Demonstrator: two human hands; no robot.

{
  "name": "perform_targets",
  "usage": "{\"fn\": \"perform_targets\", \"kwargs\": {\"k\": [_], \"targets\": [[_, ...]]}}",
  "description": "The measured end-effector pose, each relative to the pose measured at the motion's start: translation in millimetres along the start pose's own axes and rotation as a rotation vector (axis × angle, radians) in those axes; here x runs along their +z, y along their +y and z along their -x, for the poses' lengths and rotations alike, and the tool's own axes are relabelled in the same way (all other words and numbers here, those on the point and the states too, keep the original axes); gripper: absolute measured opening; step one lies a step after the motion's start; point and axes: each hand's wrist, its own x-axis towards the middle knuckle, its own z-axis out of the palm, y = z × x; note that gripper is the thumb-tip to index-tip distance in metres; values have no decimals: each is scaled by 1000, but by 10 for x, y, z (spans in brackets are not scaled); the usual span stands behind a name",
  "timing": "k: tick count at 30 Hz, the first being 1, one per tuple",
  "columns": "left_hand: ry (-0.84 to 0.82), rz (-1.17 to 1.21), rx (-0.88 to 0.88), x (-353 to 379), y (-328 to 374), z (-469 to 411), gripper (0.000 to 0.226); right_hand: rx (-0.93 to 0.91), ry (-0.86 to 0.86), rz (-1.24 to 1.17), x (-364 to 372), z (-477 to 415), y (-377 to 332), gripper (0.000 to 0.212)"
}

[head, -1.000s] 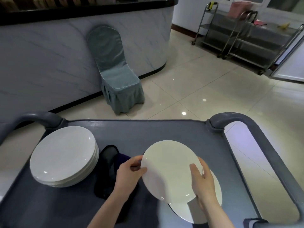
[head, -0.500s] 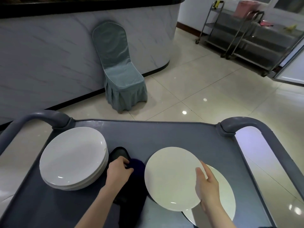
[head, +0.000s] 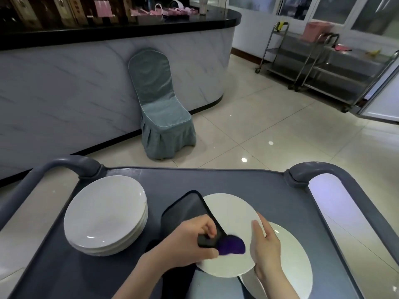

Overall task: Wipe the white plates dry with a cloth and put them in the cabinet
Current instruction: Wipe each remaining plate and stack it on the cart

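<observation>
My right hand grips the right edge of a white plate, holding it tilted above the grey cart top. My left hand is closed on a dark cloth with a purple part, pressing it against the plate's left and lower face. Under the held plate lies another white plate flat on the cart. A stack of several white plates stands on the cart's left side. No cabinet is in view.
The cart has raised grey handles at the far left and far right. Beyond it stand a covered teal chair against a marble counter, and steel trolleys at the back right on a tiled floor.
My left hand left the plate's edge, took hold of the dark cloth on the cart and brought it onto the plate. My right hand kept holding the plate.
</observation>
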Motion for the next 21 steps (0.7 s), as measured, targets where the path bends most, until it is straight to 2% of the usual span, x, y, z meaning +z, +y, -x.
{"fn": "perform_targets", "kwargs": {"k": [2, 5, 7, 10, 13, 16, 17, 19, 21], "targets": [[104, -197, 68, 118, -53, 30, 30, -17, 5, -32, 17, 17, -63, 28], [407, -482, 154, 293, -107, 63, 38, -41, 18, -66, 29, 60, -146, 30], [513, -530, 131, 329, -141, 48, 56, -50, 5, -84, 30, 101, -166, 32], [428, -594, 58, 339, -141, 59, 76, -87, -15, -74, 40, 162, -185, 32], [272, -592, 114, 384, -138, 127, 71, -121, 17, -113, 53, 190, -228, 36], [105, -404, 170, 453, -146, 193, 64, -83, 50, -188, 41, 218, -217, 34], [115, -332, 183, 445, -122, 205, 59, -70, 46, -195, 36, 236, -201, 34], [304, -240, 214, 381, -129, 157, 41, -51, 23, -188, 52, 283, -155, 34], [463, -326, 188, 282, -137, 87, 46, -48, 7, -173, 77, 333, -121, 33]]}}
